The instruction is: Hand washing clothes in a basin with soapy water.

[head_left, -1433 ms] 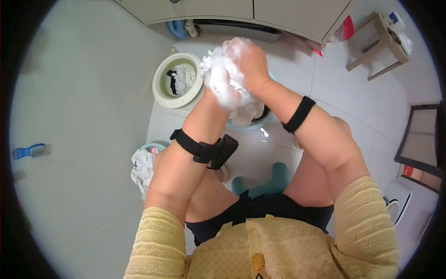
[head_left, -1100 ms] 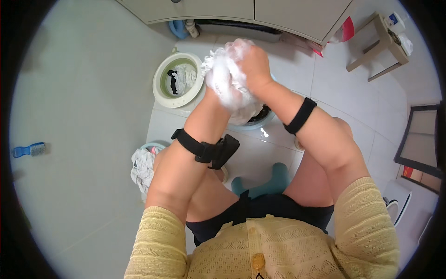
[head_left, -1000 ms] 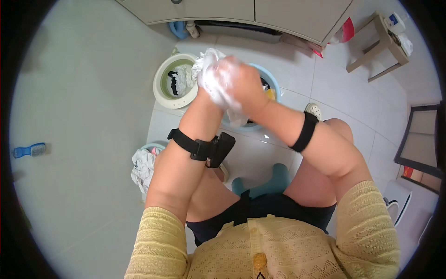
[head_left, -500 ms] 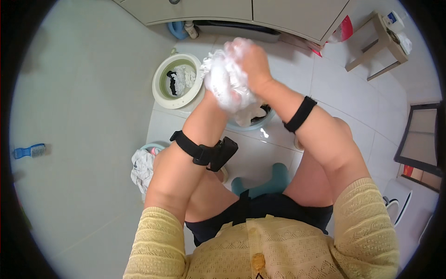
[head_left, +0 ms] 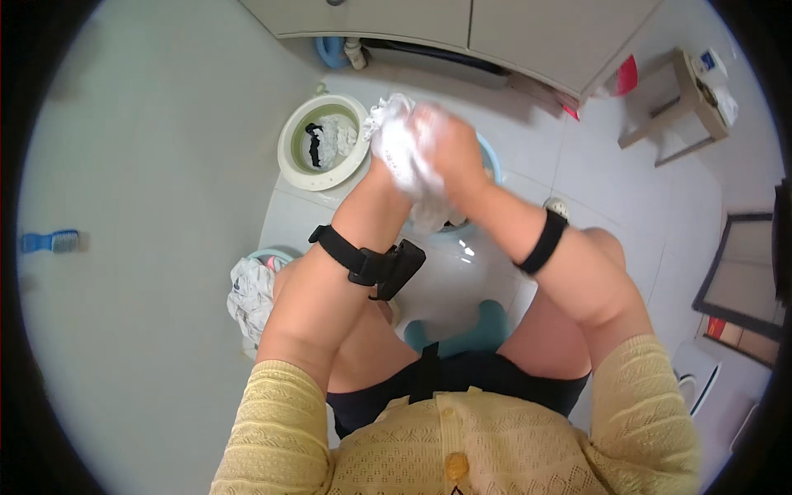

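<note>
Above a light blue basin [head_left: 490, 155] on the floor, my two hands work a bunched, wet white cloth [head_left: 399, 155]. My right hand [head_left: 450, 150] is closed on its right side, the fingers somewhat smeared by motion. My left hand [head_left: 384, 175] grips the cloth from the left and below; most of its fingers are hidden behind the folds. More pale and dark cloth lies in the basin under my hands, largely covered by them.
Left of my hands stands a cream-rimmed basin [head_left: 290, 153] holding white and black laundry. White clothes [head_left: 250, 299] heap over another basin by my left leg. A cabinet [head_left: 396, 21] spans the far side; a small stool [head_left: 689, 103] stands far right. A blue brush [head_left: 51, 241] is at left.
My hands and the cloth have come slightly nearer to me, and the right hand has lowered toward the left. Less white foam shows on the cloth. The view has shifted a little.
</note>
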Available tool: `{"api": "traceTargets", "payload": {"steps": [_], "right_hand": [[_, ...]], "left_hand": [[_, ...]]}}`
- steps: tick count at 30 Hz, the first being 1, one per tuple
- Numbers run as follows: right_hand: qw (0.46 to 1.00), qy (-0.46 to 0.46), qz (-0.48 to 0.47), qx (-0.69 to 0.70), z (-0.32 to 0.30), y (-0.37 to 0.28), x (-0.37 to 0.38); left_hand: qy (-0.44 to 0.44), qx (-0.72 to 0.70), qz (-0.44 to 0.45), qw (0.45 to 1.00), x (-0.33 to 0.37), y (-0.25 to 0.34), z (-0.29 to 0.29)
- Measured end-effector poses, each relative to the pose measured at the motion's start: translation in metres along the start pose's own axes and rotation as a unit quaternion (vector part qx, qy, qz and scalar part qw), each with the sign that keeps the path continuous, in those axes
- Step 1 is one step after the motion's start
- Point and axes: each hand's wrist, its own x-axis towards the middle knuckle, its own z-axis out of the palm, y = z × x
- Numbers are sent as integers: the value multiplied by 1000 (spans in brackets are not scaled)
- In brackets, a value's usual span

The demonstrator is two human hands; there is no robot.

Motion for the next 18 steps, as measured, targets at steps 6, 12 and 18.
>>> {"api": "traceTargets", "payload": {"steps": [6,12,18], "right_hand": [[997,28,61,38,-7,27,15],[776,-18,354,521,-16,47,33],[903,-114,66,410,-36,-2,9]], "left_hand": [[97,-794,-229,554,-2,63,18],[79,-806,-235,537,-9,80,1],[155,-787,-313,509,-8,69,-8]]}}
